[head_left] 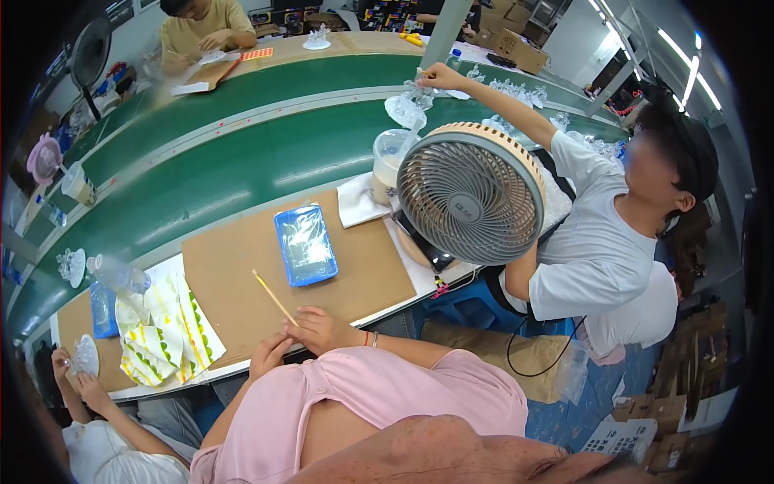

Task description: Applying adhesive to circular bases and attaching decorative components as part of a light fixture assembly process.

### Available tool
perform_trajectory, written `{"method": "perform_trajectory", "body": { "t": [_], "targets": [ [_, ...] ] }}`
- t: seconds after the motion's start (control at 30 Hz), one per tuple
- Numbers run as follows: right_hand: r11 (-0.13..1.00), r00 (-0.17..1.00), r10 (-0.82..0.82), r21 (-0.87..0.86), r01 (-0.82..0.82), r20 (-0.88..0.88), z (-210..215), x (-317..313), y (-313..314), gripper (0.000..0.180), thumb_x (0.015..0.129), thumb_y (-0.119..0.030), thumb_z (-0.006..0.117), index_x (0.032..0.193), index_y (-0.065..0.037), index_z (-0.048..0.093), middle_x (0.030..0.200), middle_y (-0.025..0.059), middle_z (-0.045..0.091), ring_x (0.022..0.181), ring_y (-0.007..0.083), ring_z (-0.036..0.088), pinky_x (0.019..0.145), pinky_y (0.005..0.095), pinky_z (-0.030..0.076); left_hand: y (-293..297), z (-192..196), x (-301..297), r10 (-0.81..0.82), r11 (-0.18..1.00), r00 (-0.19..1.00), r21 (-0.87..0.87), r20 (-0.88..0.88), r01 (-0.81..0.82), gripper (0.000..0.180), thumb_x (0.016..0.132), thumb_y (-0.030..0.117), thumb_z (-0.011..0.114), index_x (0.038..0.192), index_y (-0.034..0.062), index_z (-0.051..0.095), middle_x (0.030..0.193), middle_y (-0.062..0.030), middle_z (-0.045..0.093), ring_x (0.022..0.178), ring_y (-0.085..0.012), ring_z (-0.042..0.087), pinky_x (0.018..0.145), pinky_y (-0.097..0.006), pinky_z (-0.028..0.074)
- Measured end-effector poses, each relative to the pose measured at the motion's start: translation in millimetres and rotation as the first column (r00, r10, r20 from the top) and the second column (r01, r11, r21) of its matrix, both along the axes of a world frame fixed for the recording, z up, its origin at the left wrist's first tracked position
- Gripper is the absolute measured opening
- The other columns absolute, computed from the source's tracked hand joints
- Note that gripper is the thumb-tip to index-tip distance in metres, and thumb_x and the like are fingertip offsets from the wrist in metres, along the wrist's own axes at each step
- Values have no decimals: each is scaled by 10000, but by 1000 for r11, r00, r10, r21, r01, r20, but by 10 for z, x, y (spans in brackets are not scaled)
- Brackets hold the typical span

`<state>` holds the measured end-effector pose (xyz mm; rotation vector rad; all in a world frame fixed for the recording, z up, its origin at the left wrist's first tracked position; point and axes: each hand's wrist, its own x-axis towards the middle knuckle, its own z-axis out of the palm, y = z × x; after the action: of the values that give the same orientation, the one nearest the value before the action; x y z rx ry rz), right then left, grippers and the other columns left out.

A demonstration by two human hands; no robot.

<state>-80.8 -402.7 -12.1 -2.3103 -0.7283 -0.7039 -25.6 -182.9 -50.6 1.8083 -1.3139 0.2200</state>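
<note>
- At nine o'clock from the stick's lower end, a crumpled white sheet [169, 335] patterned in green and yellow lay on the table, looking soft and limp.
- Between seven and eight, the left hand [272, 353] rested with fingers bent, close beside the right; whether it gripped anything could not be told.
- Above the cardboard [230, 270], the thin yellowish stick [275, 297] slanted toward eleven. It looked light, fairly stiff and perhaps easy to snap; a gentle fingertip pinch near its lower end seemed the best hold.
- At twelve, a blue packet [306, 244] lay flat, its shiny top probably slippery; its long sides seemed the surer grip.
- At three, the right hand [320, 331] had its fingertips pinched on the stick's lower end.
- At two, well apart, stood a round grey fan [472, 198].
</note>
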Motion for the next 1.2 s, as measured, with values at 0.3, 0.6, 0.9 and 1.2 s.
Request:
{"method": "perform_trajectory", "body": {
  "t": [0.3, 0.6, 0.9, 1.2],
  "targets": [
    [999, 998, 43, 5, -43, -39, 16, -36, -40, 515, 800, -55, 599, 1293, -22, 454, 1145, 129, 608, 1041, 255, 607, 1009, 474, 413, 84, -506, 111, 43, 999, 998, 4, 44, -43, 327, 821, 94, 683, 1137, 18, 646, 1318, -169, 495, 1216, -361, 474, 1059, -437, 359],
    [992, 997, 62, 103, -65, 35, -191, -13, -52, 383, 803, -31, 595, 1180, 4, 538, 1073, 147, 619, 995, 265, 617, 1007, 472, 419, -288, -59, -31, 159, 986, 540, 102, -826, -135, 325, 888, 94, 637, 1189, -11, 574, 1159, -214, 576, 1039, -334, 584, 914, -404, 459],
    [1000, 1000, -3, 18, 3, 2, -70, 15, -49, 304, 820, -69, 568, 1119, -17, 559, 1110, 142, 621, 1023, 259, 611, 1022, 456, 402, -207, 24, 42, 249, 942, 716, 336, -652, -22, 311, 872, 126, 628, 1163, 21, 599, 1160, -242, 572, 984, -394, 593, 853, -419, 476],
    [1000, 999, -16, 6, 17, -36, -46, -24, -36, 324, 789, -11, 582, 1112, 1, 575, 1125, 157, 620, 1035, 266, 610, 1030, 455, 411, -337, 480, -18, 165, 962, 954, 255, -252, -99, 338, 870, 149, 621, 1154, -30, 580, 973, -197, 630, 865, -334, 605, 750, -385, 484]
  ]
}}
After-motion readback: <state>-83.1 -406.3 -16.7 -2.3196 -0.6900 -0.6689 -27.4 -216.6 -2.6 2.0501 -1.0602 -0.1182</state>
